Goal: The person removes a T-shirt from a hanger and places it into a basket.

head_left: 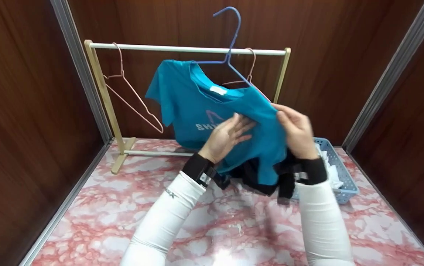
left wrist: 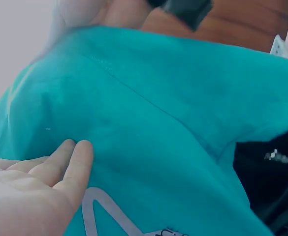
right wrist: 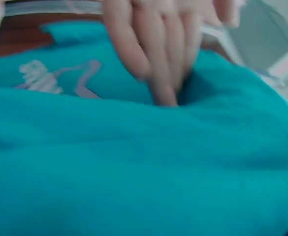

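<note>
A blue T-shirt (head_left: 182,99) with white lettering hangs tilted on a blue-purple hanger (head_left: 229,59), whose hook rises above the rail and is not over it. One side of the hanger's bar shows in the wide neck opening; the shirt hides its ends. My left hand (head_left: 224,138) touches the shirt's front with extended fingers, also seen close in the left wrist view against the fabric (left wrist: 134,123). At the shirt's right shoulder, my right hand (head_left: 296,129) pinches the cloth between thumb and fingers.
Behind stands a wooden rack with a white rail (head_left: 186,48). One pink hanger (head_left: 134,92) hangs at its left, another pink hanger (head_left: 250,68) at its right. A blue basket (head_left: 345,173) holding white cloth stands right. Black cloth (head_left: 250,175) shows beneath the shirt.
</note>
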The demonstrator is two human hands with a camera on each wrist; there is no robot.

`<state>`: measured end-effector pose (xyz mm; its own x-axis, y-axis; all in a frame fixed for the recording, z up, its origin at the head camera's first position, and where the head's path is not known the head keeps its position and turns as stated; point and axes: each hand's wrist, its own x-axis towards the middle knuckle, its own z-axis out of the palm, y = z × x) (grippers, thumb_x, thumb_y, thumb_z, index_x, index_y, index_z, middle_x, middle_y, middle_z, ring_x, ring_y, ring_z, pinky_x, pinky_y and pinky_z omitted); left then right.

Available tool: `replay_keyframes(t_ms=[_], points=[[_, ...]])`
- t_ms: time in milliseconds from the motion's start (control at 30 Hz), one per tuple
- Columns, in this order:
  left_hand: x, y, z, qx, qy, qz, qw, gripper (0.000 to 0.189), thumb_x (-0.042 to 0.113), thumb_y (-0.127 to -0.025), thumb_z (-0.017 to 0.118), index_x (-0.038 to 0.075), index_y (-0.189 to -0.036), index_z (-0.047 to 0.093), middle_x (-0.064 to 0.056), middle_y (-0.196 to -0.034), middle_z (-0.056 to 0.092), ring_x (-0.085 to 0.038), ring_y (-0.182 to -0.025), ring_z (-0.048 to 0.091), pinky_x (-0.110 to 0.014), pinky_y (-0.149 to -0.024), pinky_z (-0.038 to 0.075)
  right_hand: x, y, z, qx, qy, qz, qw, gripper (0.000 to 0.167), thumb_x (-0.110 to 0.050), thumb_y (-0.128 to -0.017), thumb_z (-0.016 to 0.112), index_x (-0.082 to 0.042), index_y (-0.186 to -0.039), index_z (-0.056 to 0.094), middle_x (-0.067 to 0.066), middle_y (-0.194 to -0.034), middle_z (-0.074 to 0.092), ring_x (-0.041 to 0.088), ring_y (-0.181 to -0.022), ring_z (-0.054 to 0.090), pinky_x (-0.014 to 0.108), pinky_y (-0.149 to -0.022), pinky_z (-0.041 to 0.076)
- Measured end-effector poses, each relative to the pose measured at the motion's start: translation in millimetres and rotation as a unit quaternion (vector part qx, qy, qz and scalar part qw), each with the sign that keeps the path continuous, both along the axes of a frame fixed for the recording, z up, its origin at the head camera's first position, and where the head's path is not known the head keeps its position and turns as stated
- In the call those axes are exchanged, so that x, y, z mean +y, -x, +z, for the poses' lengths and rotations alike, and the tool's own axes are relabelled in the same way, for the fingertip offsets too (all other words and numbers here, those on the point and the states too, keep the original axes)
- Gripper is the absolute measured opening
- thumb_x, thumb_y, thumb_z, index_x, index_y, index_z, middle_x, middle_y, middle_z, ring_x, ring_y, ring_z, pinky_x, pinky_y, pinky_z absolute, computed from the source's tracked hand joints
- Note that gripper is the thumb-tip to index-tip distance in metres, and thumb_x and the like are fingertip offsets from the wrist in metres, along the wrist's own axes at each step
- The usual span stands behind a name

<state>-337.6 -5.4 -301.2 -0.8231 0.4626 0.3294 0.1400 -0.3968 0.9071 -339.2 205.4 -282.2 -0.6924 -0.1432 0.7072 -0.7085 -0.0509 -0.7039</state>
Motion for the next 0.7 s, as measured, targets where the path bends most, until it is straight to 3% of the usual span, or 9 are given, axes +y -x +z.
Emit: replay_keyframes(t_ms=[167,300,467,600,700], points=[[17.9,-26.7,-3.8,0.038,0.035,-0.029,0.9982,0.054,0.025,-0.115,0.021,-0.004,-0.161,0.019,-0.020,-0.167,0.030,-0.033,-0.154,0.034,-0.048,-0.122,0.038,37.6,-22.5,-2.2,-0.005,0.005,0.058,0.9983,0.029,-0.008,-0.107,0.050,0.006,-0.126,0.068,0.001,-0.117,0.077,0.009,-0.102,0.073,0.022,-0.088,0.058],[28.1,-46.2,-18.0,0.064,0.063,-0.048,0.9948,0.054,0.023,-0.114,0.022,-0.005,-0.160,0.016,-0.021,-0.167,0.027,-0.035,-0.154,0.035,-0.047,-0.121,0.040,58.3,-35.8,-12.4,-0.021,0.027,0.129,0.9910,0.030,-0.001,-0.107,0.045,0.008,-0.125,0.068,0.007,-0.113,0.078,0.012,-0.094,0.075,0.023,-0.082,0.060],[32.0,-60.0,-52.4,0.070,0.078,-0.065,0.9924,0.055,0.024,-0.114,0.023,-0.003,-0.161,0.016,-0.021,-0.168,0.027,-0.036,-0.153,0.035,-0.051,-0.123,0.036,69.1,-37.1,-38.8,-0.065,0.045,0.228,0.9704,0.036,0.008,-0.105,0.037,0.009,-0.123,0.068,0.011,-0.110,0.078,0.014,-0.090,0.076,0.025,-0.078,0.061],[27.9,-63.8,-88.9,0.039,0.086,-0.072,0.9929,0.056,0.029,-0.114,0.025,-0.001,-0.161,0.020,-0.019,-0.167,0.031,-0.035,-0.153,0.036,-0.051,-0.123,0.035,69.2,-28.9,-68.2,-0.087,0.003,0.233,0.9686,0.043,0.009,-0.104,0.034,0.000,-0.121,0.073,0.006,-0.114,0.078,0.011,-0.096,0.075,0.023,-0.080,0.060],[21.1,-64.3,-114.9,-0.008,0.093,-0.068,0.9933,0.057,0.031,-0.114,0.026,-0.003,-0.160,0.023,-0.020,-0.165,0.033,-0.036,-0.152,0.037,-0.051,-0.123,0.036,64.6,-20.7,-91.9,-0.125,-0.035,0.219,0.9670,0.046,0.008,-0.103,0.038,-0.011,-0.117,0.077,-0.001,-0.113,0.079,0.006,-0.093,0.074,0.021,-0.077,0.060]])
